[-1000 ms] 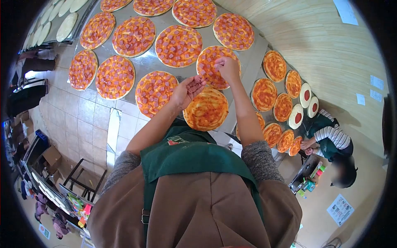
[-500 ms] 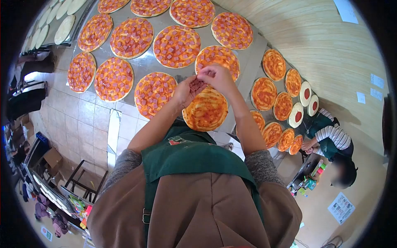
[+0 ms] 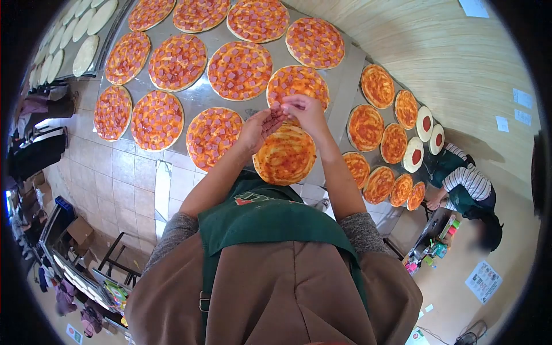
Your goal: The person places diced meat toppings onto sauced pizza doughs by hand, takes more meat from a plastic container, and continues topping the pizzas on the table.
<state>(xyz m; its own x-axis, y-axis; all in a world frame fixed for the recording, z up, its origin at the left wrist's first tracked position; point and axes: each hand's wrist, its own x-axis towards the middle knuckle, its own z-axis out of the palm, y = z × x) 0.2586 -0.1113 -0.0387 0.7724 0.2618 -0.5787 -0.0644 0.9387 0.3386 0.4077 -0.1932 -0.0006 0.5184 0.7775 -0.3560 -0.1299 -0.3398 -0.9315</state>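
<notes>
My left hand (image 3: pixel 260 129) is cupped palm-up with its fingers curled, and pinkish bits that look like diced ham show at its fingertips. Just to its right, my right hand (image 3: pixel 303 112) is pinched closed over those fingertips; what sits in the pinch is mostly hidden. Under both hands, at the near table edge, lies a pizza base spread with red sauce and dark specks (image 3: pixel 284 158), with no ham visible on it. Beyond my hands a ham-topped pizza (image 3: pixel 297 83) is partly covered by them. Another ham pizza (image 3: pixel 214 138) lies left of my left hand.
Several more ham pizzas (image 3: pixel 240 70) cover the metal table (image 3: pixel 230 102). Sauced bases (image 3: pixel 365 127) and pale bases with a red sauce spot (image 3: pixel 413 154) stand on the right, where a co-worker (image 3: pixel 468 184) in a striped sleeve bends over. Plain dough rounds (image 3: pixel 86 56) lie far left.
The view has shifted slightly, so the table pizzas sit a little differently in frame. My right hand's fingers have shifted a little over my left hand, which stays cupped.
</notes>
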